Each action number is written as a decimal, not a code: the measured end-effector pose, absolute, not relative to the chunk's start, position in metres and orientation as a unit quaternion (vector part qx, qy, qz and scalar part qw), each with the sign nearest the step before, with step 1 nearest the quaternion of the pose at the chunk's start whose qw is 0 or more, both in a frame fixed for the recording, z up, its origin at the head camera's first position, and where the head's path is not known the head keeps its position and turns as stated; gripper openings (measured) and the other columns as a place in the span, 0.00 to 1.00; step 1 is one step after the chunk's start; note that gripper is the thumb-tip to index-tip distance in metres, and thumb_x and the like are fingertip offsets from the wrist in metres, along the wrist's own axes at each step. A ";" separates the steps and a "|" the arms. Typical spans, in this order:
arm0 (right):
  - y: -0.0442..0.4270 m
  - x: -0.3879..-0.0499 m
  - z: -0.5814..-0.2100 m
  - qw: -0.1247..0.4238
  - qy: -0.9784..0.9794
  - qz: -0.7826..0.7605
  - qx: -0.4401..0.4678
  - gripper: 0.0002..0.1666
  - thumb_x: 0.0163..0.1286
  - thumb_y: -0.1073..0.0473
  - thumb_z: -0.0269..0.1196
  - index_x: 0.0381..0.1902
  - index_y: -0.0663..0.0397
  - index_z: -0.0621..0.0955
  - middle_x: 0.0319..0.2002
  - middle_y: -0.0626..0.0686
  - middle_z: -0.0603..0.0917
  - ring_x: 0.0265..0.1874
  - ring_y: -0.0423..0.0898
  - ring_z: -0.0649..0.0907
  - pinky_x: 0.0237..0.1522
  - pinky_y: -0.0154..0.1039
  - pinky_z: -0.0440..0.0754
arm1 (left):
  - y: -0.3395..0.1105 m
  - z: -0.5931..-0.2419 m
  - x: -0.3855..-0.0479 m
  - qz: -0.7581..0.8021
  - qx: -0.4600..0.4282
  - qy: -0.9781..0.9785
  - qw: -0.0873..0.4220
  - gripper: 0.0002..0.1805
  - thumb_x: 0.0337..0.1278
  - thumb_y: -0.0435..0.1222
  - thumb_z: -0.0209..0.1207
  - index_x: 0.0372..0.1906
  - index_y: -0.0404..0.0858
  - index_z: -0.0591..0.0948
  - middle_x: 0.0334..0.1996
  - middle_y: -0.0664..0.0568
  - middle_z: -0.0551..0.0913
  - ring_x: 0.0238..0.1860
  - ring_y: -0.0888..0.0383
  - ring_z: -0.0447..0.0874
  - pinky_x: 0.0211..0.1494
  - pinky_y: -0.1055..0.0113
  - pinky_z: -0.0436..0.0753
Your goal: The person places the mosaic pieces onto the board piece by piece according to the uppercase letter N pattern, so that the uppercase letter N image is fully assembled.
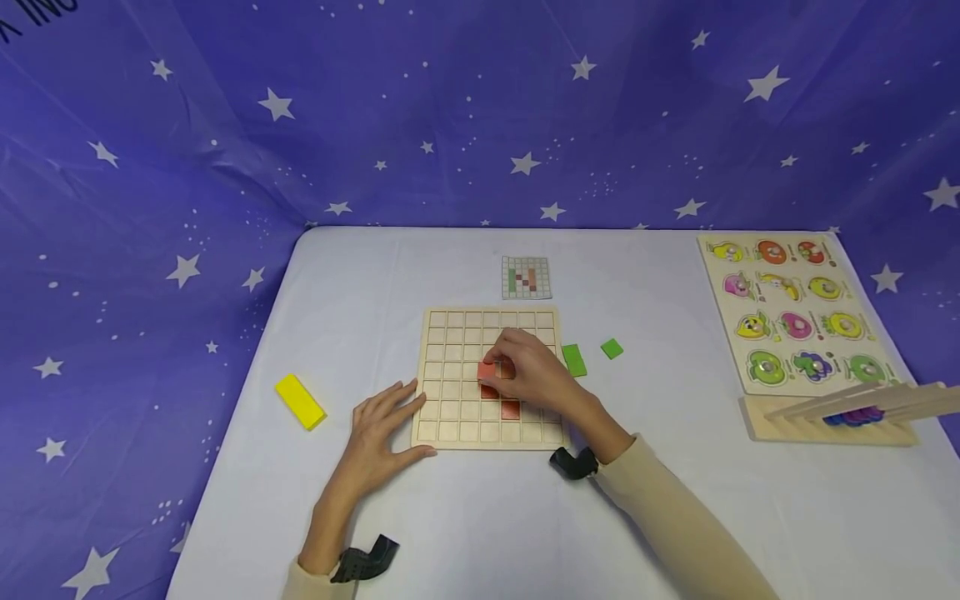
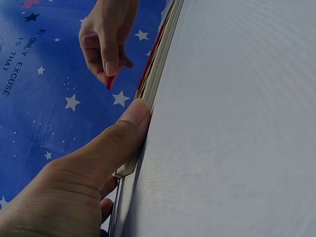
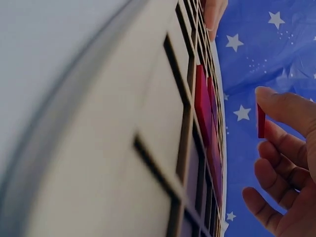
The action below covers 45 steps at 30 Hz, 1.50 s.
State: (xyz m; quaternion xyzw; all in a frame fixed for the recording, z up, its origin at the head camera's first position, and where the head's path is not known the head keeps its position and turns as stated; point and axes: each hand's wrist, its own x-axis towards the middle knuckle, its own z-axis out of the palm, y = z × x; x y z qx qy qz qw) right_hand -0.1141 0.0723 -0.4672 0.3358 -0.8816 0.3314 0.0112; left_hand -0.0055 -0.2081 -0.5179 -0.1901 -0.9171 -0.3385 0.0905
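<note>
A wooden grid board (image 1: 452,412) lies on the white table. My right hand (image 1: 534,372) hovers over its middle and pinches a red square tile (image 1: 486,371) between thumb and finger. In the right wrist view that tile (image 3: 261,122) is held edge-on, apart from the board. Red tiles sit in cells nearby, one of them a red tile (image 1: 511,410) low on the board; the hand partly hides others. My left hand (image 1: 375,437) rests at the board's left edge with fingers spread. In the left wrist view its thumb (image 2: 134,116) touches the board's side.
A pattern card (image 1: 527,277) lies behind the board. Green tiles (image 1: 574,360) and a small green square (image 1: 612,348) are to its right, a yellow block (image 1: 301,402) to its left. Farther right are a fruit puzzle (image 1: 795,317) and a wooden stand with pegs (image 1: 825,421).
</note>
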 end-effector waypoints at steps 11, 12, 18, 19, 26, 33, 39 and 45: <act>0.053 -0.123 -0.469 -0.012 -0.890 0.319 0.325 0.13 0.57 0.50 0.73 0.36 0.49 0.85 0.36 0.44 0.80 0.33 0.40 0.74 0.43 0.38 0.76 | -0.209 -0.518 -0.006 -0.331 -0.188 -0.921 0.084 0.45 0.32 0.50 0.78 0.64 0.42 0.77 0.69 0.48 0.71 0.71 0.45 0.63 0.62 0.49 0.57; 0.052 -0.124 -0.470 -0.015 -0.890 0.318 0.326 0.13 0.57 0.50 0.73 0.36 0.49 0.85 0.37 0.44 0.80 0.34 0.40 0.74 0.44 0.38 0.76 | -0.209 -0.518 -0.006 -0.334 -0.187 -0.920 0.082 0.45 0.32 0.50 0.78 0.64 0.42 0.77 0.69 0.48 0.71 0.71 0.46 0.63 0.63 0.49 0.56; 0.048 -0.127 -0.476 -0.032 -0.895 0.299 0.330 0.15 0.58 0.48 0.73 0.38 0.49 0.85 0.38 0.44 0.80 0.36 0.41 0.76 0.46 0.39 0.77 | -0.209 -0.516 -0.006 -0.334 -0.188 -0.920 0.081 0.45 0.33 0.50 0.78 0.64 0.42 0.77 0.69 0.48 0.71 0.71 0.45 0.63 0.63 0.49 0.56; 0.048 -0.127 -0.478 -0.033 -0.896 0.294 0.330 0.15 0.58 0.48 0.73 0.38 0.49 0.85 0.38 0.44 0.81 0.37 0.41 0.77 0.47 0.40 0.77 | -0.209 -0.516 -0.006 -0.333 -0.189 -0.920 0.082 0.45 0.33 0.50 0.78 0.64 0.42 0.77 0.69 0.48 0.71 0.71 0.45 0.63 0.63 0.49 0.56; 0.045 -0.126 -0.486 -0.013 -0.904 0.278 0.324 0.14 0.57 0.49 0.74 0.37 0.49 0.85 0.39 0.45 0.81 0.42 0.45 0.80 0.52 0.46 0.75 | -0.208 -0.517 -0.006 -0.332 -0.189 -0.920 0.083 0.46 0.33 0.50 0.78 0.65 0.42 0.76 0.70 0.48 0.71 0.71 0.46 0.63 0.63 0.49 0.57; 0.045 -0.126 -0.489 -0.006 -0.903 0.284 0.323 0.15 0.57 0.49 0.74 0.37 0.49 0.85 0.38 0.45 0.82 0.43 0.45 0.80 0.53 0.46 0.75 | -0.208 -0.516 -0.006 -0.338 -0.189 -0.918 0.087 0.46 0.31 0.49 0.79 0.64 0.41 0.77 0.69 0.47 0.71 0.71 0.45 0.64 0.63 0.48 0.57; 0.044 -0.127 -0.489 -0.004 -0.902 0.284 0.325 0.14 0.57 0.49 0.74 0.37 0.49 0.86 0.38 0.46 0.82 0.43 0.46 0.80 0.52 0.46 0.76 | -0.208 -0.516 -0.006 -0.337 -0.187 -0.919 0.087 0.46 0.31 0.49 0.79 0.64 0.41 0.77 0.69 0.47 0.71 0.70 0.45 0.64 0.63 0.47 0.57; 0.044 -0.127 -0.489 -0.007 -0.904 0.279 0.324 0.14 0.57 0.49 0.74 0.37 0.49 0.86 0.38 0.46 0.82 0.43 0.46 0.80 0.52 0.46 0.75 | -0.208 -0.516 -0.006 -0.335 -0.186 -0.920 0.087 0.46 0.31 0.49 0.79 0.64 0.41 0.77 0.69 0.47 0.71 0.70 0.45 0.64 0.63 0.48 0.57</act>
